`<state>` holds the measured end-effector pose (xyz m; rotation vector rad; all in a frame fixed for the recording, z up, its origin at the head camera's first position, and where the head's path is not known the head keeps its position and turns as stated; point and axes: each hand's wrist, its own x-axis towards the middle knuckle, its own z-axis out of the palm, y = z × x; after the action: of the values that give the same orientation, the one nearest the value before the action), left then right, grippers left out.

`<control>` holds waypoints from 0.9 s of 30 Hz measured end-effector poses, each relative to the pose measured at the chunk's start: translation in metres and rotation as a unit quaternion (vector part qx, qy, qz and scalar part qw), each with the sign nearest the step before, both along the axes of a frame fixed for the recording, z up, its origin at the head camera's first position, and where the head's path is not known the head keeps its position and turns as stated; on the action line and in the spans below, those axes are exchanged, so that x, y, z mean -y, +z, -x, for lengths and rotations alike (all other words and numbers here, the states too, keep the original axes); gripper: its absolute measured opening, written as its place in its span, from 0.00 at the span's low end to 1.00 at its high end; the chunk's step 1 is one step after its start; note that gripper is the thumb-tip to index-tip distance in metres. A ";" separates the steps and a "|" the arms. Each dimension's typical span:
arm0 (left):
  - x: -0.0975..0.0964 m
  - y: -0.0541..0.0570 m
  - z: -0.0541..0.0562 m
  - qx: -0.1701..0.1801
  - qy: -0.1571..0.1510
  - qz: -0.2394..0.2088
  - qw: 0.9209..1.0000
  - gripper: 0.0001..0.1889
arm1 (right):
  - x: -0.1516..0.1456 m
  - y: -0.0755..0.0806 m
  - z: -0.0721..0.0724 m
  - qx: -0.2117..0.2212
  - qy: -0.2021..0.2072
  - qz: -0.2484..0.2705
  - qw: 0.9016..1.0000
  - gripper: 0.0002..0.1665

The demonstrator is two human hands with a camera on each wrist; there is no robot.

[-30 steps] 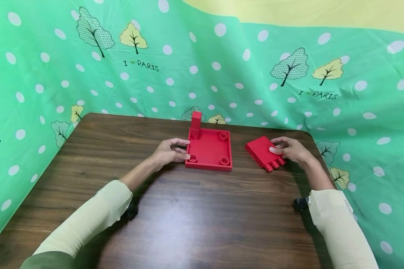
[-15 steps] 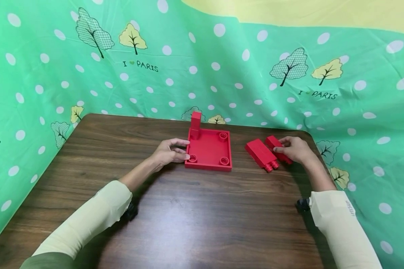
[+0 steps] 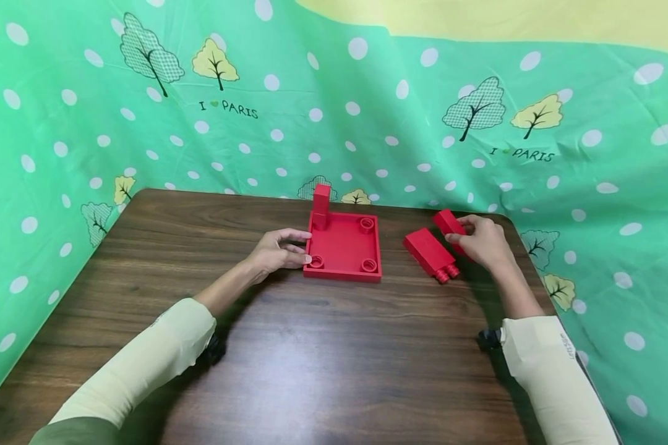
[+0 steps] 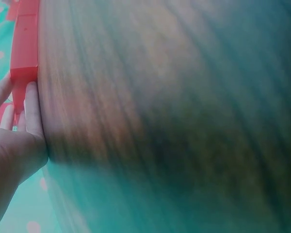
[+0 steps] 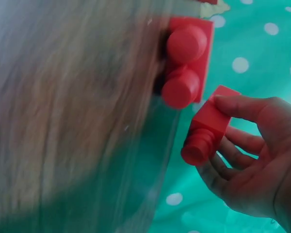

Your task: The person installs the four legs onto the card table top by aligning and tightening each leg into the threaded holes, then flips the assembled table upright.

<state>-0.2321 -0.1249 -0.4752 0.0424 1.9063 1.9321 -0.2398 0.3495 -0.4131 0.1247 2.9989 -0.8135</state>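
Note:
My left hand (image 3: 281,250) grips the left side of a red square tray-like base (image 3: 345,244), thumb near its front corner. An upright red square leg (image 3: 321,207) stands at the base's back-left corner; round threaded sockets (image 3: 369,265) sit at the other corners. My right hand (image 3: 485,242) pinches a red square leg with a threaded peg (image 5: 211,121) between thumb and fingers, tilted. Just left of it, two more red legs (image 3: 430,252) lie side by side on the table, their pegs facing me.
Everything rests on a dark wood-grain table (image 3: 289,346), whose right edge runs close by the right hand. A green polka-dot cloth (image 3: 367,136) hangs behind the table and at its sides.
My right hand has separated one leg from the group of three and raised it slightly, away from the other two. My left hand has stayed at the base.

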 end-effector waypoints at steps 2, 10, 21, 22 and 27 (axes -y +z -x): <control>0.000 0.000 0.000 0.001 0.000 0.001 1.000 0.35 | 0.006 0.004 -0.001 -0.007 -0.007 0.016 1.000 0.36; -0.002 0.000 0.000 0.003 -0.001 -0.001 1.000 0.35 | 0.030 0.015 -0.005 -0.065 -0.031 0.090 0.993 0.36; 0.001 -0.002 -0.001 0.007 0.004 0.012 1.000 0.35 | 0.071 0.019 -0.002 -0.088 -0.028 0.210 0.973 0.32; 0.001 -0.002 -0.001 0.008 0.004 0.011 1.000 0.35 | 0.075 0.018 0.000 -0.088 -0.029 0.219 0.971 0.31; 0.001 -0.002 -0.002 0.008 0.004 0.007 1.000 0.35 | 0.095 0.013 0.008 -0.082 -0.020 0.248 0.965 0.29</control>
<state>-0.2305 -0.1257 -0.4768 0.0145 1.9115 1.9183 -0.2476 0.2547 -0.3998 0.1063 2.8299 -1.6160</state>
